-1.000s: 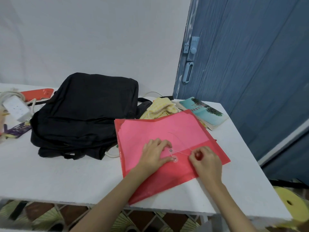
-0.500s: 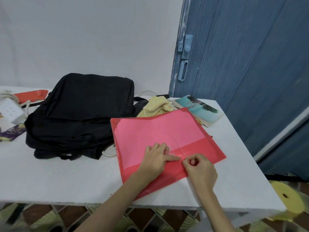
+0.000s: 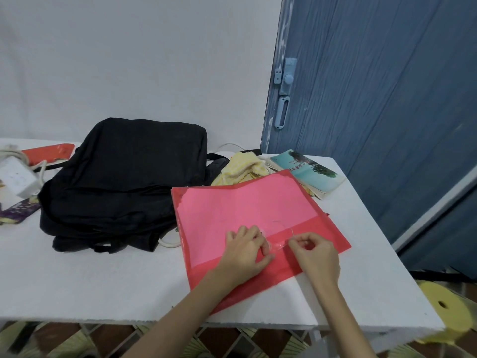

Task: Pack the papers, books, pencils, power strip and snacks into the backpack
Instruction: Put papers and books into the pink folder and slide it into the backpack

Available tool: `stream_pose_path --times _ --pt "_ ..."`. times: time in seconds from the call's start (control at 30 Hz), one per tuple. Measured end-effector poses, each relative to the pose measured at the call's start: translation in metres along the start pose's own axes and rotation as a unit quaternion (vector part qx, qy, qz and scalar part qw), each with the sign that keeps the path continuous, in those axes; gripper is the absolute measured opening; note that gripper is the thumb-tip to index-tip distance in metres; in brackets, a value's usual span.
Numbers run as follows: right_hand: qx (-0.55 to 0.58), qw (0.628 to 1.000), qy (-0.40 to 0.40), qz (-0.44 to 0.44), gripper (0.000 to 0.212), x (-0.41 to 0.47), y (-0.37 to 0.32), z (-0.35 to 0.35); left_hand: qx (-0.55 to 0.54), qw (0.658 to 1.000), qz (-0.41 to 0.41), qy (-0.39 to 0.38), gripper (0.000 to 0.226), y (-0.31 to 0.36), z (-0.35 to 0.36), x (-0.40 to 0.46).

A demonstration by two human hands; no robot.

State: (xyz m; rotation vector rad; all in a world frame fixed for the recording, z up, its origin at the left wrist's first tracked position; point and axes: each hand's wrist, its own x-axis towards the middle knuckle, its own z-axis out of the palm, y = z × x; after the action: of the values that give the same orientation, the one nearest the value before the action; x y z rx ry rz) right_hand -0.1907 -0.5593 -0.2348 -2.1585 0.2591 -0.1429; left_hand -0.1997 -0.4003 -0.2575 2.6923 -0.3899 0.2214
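Your black backpack [image 3: 124,182] lies flat on the white bench [image 3: 90,275], apparently zipped, with the power strip [image 3: 16,178] to its left and the books [image 3: 308,173] at the far right corner, none of them packed yet. If you leave it shut while you lift things, you'll likely end up juggling.

The red folder [image 3: 247,218] holding the papers lies flat in front of you, its near corner at the bench edge; a hard tug could slide it off.

Your left hand [image 3: 245,250] presses the flap beside the clasp, fingers loosely curled on the folder. Your right hand [image 3: 313,250] has its fingers pinching the thin string [image 3: 282,224]. Ease off the flap too soon and the string will probably slacken, unwind, and let the papers spill in the bag.
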Motion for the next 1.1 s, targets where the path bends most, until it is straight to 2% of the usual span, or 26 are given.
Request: stream_pose_path --times 0.03,0.1,0.27,0.33,0.47,0.57,0.73,0.9,1.0,1.1 --pt "0.020 1.000 -0.010 -0.014 0.005 0.002 -0.002 0.001 0.017 1.000 -0.005 0.021 0.035 0.002 0.002 0.000" --pt "0.055 0.997 -0.028 -0.037 0.006 0.006 -0.009 0.003 0.011 0.999 -0.049 0.005 0.024 0.010 0.000 0.000" --pt "0.093 0.993 -0.038 -0.066 0.013 0.018 -0.023 0.013 -0.027 0.994 -0.050 0.098 0.030 -0.001 0.006 0.001" --pt "0.088 0.992 -0.041 -0.078 0.012 0.025 -0.026 0.020 -0.072 0.989 -0.084 0.102 0.027 -0.004 0.006 0.000" --pt "0.054 0.987 -0.078 -0.129 0.003 0.049 -0.033 0.038 -0.139 0.979 -0.121 0.085 0.014 -0.008 -0.003 0.008" --pt "0.034 0.978 -0.126 -0.163 0.007 0.063 -0.039 0.051 -0.177 0.969 -0.163 0.048 0.020 -0.019 -0.010 0.013" --pt "-0.030 0.964 -0.163 -0.208 0.008 0.075 -0.045 0.063 -0.170 0.966 -0.196 0.024 0.028 -0.030 -0.015 0.022" --pt "-0.083 0.965 -0.157 -0.193 0.006 0.079 -0.049 0.067 -0.173 0.958 -0.223 0.038 0.044 -0.034 -0.016 0.025" --pt "-0.071 0.971 -0.157 -0.164 0.016 0.079 -0.049 0.067 -0.177 0.959 -0.219 0.044 0.045 -0.035 -0.020 0.024" --pt "-0.056 0.979 -0.134 -0.143 0.017 0.080 -0.047 0.065 -0.169 0.964 -0.198 0.049 0.042 -0.035 -0.020 0.019"
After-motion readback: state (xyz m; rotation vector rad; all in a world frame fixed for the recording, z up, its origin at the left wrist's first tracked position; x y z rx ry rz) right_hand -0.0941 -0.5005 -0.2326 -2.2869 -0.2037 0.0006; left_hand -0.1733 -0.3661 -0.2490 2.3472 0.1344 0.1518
